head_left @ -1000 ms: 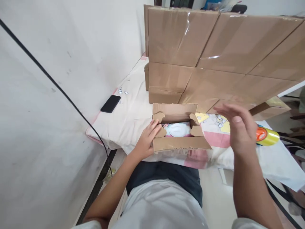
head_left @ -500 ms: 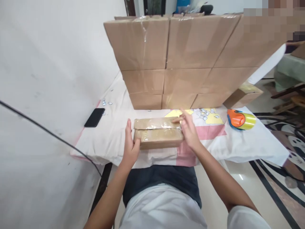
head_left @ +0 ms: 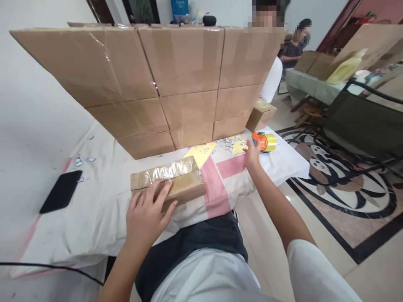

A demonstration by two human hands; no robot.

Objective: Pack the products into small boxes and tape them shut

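While my left grip lies spread on the carton, fingers loose and wrapped around nothing, my right grip is at the orange tape dispenser, right of the frame's centre; its fingertips overlap the near edge, but I can't make out whether they close on it. The carton sits left of centre, slightly below the middle, skewed on the cloth-covered tabletop.

As I judge it, the folding is done: the top flaps lie down. The dark seam between them shows past my fingers with no strip visible across it, so it looks not yet sealed, though glare on the shiny tape along the far flap leaves me unsure. Across the upper frame, the stacked cartons show three rows of closed faces. A lone box stands just behind the dispenser; its state I can't judge.
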